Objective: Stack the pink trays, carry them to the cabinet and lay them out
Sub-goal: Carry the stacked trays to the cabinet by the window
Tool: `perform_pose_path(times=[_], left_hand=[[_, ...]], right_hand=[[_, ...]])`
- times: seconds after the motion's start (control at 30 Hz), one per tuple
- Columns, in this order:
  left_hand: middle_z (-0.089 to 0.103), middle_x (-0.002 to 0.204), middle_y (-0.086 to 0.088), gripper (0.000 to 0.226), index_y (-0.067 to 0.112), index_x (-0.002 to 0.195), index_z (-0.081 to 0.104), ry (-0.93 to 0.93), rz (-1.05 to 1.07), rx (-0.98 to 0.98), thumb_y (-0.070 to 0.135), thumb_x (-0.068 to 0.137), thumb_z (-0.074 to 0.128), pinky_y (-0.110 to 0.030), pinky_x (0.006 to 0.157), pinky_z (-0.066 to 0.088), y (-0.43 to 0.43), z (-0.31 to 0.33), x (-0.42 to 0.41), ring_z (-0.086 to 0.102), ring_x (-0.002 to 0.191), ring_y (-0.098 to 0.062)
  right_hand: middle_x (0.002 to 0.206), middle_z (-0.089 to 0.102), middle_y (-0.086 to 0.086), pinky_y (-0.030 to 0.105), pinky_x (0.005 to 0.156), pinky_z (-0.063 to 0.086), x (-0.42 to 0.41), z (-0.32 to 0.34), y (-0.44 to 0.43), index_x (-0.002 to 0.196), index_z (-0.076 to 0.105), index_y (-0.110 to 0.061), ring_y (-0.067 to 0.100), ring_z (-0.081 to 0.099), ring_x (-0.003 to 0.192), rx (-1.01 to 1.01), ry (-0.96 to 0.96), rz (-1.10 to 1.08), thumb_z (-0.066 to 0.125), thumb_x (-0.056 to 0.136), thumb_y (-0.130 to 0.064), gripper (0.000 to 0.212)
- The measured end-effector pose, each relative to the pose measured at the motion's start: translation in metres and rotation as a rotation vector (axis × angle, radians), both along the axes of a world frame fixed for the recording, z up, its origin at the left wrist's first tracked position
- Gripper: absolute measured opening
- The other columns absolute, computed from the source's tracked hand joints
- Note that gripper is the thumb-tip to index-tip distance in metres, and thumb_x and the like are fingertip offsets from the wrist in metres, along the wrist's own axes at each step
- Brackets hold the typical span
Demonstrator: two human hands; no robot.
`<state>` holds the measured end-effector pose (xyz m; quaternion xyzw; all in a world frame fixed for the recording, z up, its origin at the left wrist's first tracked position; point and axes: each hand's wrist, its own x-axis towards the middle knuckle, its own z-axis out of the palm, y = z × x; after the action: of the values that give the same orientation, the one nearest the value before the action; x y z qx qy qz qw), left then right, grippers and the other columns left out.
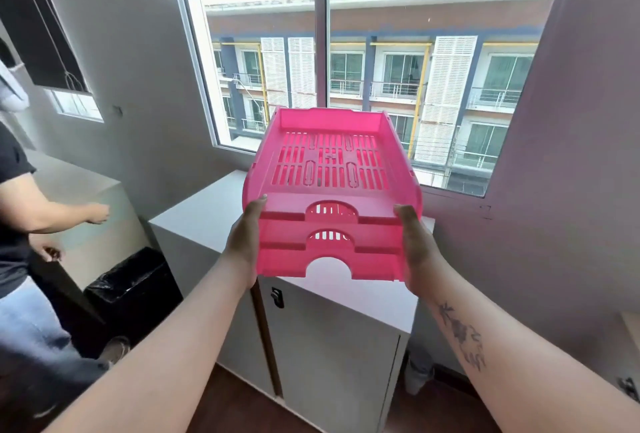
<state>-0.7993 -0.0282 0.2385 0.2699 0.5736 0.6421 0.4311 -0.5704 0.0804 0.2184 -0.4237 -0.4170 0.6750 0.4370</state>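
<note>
A stack of three pink trays (330, 197) with slotted floors and arched front cut-outs hangs in the air in front of me. My left hand (244, 242) grips the stack's left side and my right hand (415, 245) grips its right side. The stack is held above the top of a white cabinet (207, 211) that stands under the window. The cabinet's right part is hidden behind the trays.
Another person (24, 242) in a dark shirt and jeans stands at the left by a second white cabinet (79, 183). A black bin (133, 280) sits on the floor between the cabinets. A window (374, 86) and grey walls lie just behind.
</note>
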Motion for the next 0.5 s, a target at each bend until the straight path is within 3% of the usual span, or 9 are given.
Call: perform_pose_path(times=[0.23,0.5], left_hand=[[0.075,0.107,-0.014,0.051,0.031,0.120,0.063,-0.038,-0.015,-0.094,0.064,0.086,0.046,-0.060,0.076,0.058,0.058,-0.044,-0.090,0.071,0.096,-0.037],[0.074,0.111,-0.010,0.060,0.036,0.123,0.061,-0.071,-0.081,-0.156,0.072,0.076,0.052,-0.060,0.087,0.054,0.101,-0.096,-0.145,0.068,0.105,-0.035]], right_hand=[[0.111,0.073,0.020,0.066,0.080,0.056,-0.089,-0.043,0.040,0.121,0.061,-0.020,0.044,0.073,0.094,-0.032,-0.031,-0.077,0.053,0.090,-0.044,0.040],[0.108,0.074,0.021,0.062,0.081,0.058,-0.138,-0.083,0.062,0.125,0.061,-0.020,0.043,0.073,0.092,-0.074,-0.131,-0.187,0.055,0.087,-0.046,0.046]])
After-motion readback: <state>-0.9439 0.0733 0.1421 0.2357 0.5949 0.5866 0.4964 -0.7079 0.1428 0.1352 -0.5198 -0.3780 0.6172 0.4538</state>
